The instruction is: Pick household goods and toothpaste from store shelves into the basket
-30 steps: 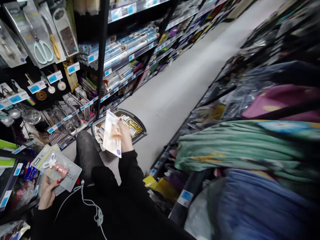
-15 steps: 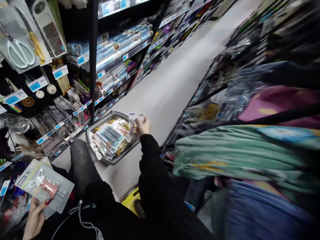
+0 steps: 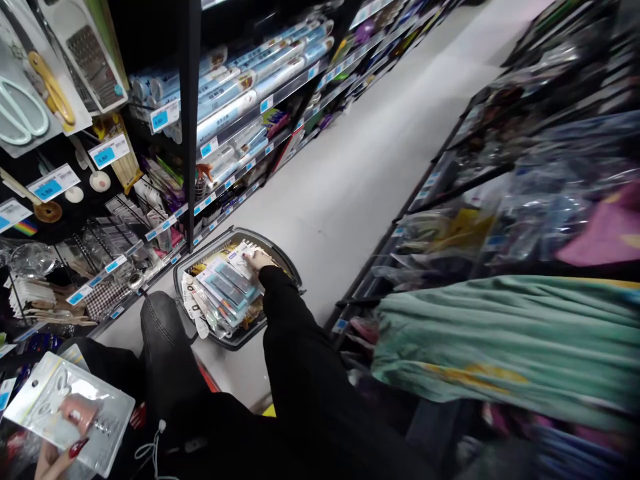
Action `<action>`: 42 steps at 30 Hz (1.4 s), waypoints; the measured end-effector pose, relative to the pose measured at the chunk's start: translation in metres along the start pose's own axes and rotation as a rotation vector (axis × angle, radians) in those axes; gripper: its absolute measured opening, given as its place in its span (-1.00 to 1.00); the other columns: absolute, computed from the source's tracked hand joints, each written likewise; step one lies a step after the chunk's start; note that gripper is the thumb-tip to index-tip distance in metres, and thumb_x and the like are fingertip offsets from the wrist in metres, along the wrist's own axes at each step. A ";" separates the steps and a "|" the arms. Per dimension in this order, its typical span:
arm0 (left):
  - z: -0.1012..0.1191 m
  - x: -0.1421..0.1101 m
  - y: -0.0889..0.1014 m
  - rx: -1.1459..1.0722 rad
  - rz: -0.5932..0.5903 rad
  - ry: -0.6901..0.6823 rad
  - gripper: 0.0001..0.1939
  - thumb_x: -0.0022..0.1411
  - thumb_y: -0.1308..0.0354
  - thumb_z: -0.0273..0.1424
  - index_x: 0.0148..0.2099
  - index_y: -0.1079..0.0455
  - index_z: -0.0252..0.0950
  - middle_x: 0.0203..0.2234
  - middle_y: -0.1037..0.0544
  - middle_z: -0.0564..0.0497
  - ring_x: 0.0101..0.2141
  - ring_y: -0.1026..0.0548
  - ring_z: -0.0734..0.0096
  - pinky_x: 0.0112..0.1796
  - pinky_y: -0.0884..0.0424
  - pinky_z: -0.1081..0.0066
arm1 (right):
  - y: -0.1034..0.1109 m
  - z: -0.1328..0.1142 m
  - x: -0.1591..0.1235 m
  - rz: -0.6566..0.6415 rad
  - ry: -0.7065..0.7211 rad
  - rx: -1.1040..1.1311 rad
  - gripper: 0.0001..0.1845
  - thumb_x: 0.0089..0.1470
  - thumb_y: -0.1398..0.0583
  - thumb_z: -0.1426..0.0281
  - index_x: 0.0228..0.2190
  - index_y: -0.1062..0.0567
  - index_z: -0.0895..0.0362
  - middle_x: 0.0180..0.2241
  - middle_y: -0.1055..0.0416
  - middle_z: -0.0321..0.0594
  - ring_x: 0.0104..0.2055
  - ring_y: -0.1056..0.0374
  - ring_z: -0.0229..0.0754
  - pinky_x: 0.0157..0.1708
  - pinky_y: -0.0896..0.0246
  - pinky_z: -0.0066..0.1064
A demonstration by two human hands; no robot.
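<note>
My left hand (image 3: 56, 460), low at the left, grips a clear blister pack by its lower edge, thumb across the front. Inside it is what looks like a corkscrew (image 3: 80, 412), with a pink body, a pale looped handle and a metal spiral. My right hand (image 3: 259, 261) reaches down into a dark shopping basket (image 3: 235, 344) on the floor. Its fingers are closed on a small carded packet (image 3: 239, 256) with a white top, partly hidden by the hand. Blue-and-grey packages (image 3: 227, 288) and other flat packs fill the basket around it.
Shelves on the left hold light-blue rolls (image 3: 240, 90), hanging scissors (image 3: 20, 117) and a packaged grater (image 3: 85, 53). A pale aisle floor (image 3: 345, 173) runs ahead. On the right, racks carry green folded cloth (image 3: 480, 333) and bagged goods. My bent knee (image 3: 165, 327) is beside the basket.
My right hand has moved the small packet left, from over the basket's right rim down onto the packs inside. The left hand's blister pack sits lower and farther left in view.
</note>
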State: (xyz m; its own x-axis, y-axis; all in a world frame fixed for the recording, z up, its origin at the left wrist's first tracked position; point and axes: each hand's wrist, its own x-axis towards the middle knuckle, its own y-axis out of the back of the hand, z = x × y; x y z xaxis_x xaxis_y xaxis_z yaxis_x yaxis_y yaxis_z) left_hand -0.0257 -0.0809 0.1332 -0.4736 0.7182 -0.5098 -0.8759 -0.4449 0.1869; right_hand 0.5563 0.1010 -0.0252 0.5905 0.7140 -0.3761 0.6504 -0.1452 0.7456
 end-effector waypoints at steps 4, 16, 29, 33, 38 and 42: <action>0.006 -0.002 -0.007 0.043 -0.037 0.022 -0.38 -0.35 -0.37 -0.37 -0.12 -0.38 0.01 -0.26 -0.57 0.15 0.13 -0.31 0.04 0.06 -0.32 0.18 | -0.006 0.018 -0.001 -0.047 -0.078 -0.025 -0.40 0.16 -0.08 0.09 -0.04 -0.38 0.39 -0.01 -0.34 0.26 0.02 -0.27 -0.03 0.03 -0.09 -0.28; 0.012 0.001 -0.018 0.012 -0.122 0.026 -0.43 -0.35 -0.41 -0.41 -0.17 -0.39 -0.11 -0.35 -0.54 0.18 -0.14 -0.48 0.25 -0.21 -0.42 0.44 | 0.028 0.010 -0.044 0.192 -0.139 -0.021 -0.48 0.26 0.11 0.26 0.10 -0.25 0.32 0.14 -0.16 0.25 0.18 -0.09 0.11 0.13 0.08 -0.06; 0.058 -0.049 -0.070 -0.020 -0.383 -0.168 -0.12 -0.35 -0.42 -0.56 0.11 -0.29 -0.23 -0.05 -0.49 -0.02 0.03 -0.38 0.09 -0.04 -0.36 0.34 | -0.041 -0.152 -0.367 -0.707 0.613 0.698 -0.72 0.06 -0.14 0.19 -0.23 -0.32 0.09 -0.42 -0.37 -0.31 -0.38 -0.29 -0.21 -0.33 -0.17 -0.36; 0.058 -0.062 -0.067 -0.023 -0.433 -0.228 -0.15 -0.35 -0.45 -0.52 0.08 -0.28 -0.23 -0.02 -0.47 -0.04 0.04 -0.37 0.08 -0.04 -0.35 0.32 | -0.055 -0.154 -0.377 -0.585 0.490 0.778 -0.77 0.10 -0.08 0.17 -0.35 -0.31 0.08 -0.57 -0.27 -0.38 -0.49 -0.21 -0.23 -0.42 -0.09 -0.39; 0.053 -0.070 -0.057 -0.140 -0.515 -0.220 -0.19 -0.29 -0.48 -0.36 0.07 -0.30 -0.27 -0.04 -0.48 -0.09 0.00 -0.40 0.06 -0.05 -0.35 0.33 | -0.054 -0.162 -0.385 -0.340 0.397 0.956 -0.75 0.04 -0.13 0.16 -0.38 -0.35 0.10 -0.55 -0.24 -0.38 -0.50 -0.16 -0.27 -0.44 -0.08 -0.43; 0.048 -0.073 -0.040 -0.176 -0.594 -0.167 -0.26 -0.19 -0.45 -0.30 0.08 -0.32 -0.27 -0.03 -0.48 -0.09 -0.04 -0.43 0.13 -0.13 -0.39 0.39 | -0.039 -0.175 -0.396 -0.334 0.296 1.268 -0.74 -0.02 -0.22 0.20 -0.36 -0.35 0.11 -0.48 -0.29 -0.38 -0.50 -0.18 -0.34 -0.49 -0.10 -0.51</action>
State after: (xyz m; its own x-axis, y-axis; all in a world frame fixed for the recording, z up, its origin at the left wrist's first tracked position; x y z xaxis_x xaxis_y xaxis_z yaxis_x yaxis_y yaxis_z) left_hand 0.0397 -0.0900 0.2032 0.0672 0.9366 -0.3440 -0.9719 -0.0165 -0.2347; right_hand 0.2131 -0.0562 0.1914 0.2976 0.9363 -0.1862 0.8277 -0.3503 -0.4384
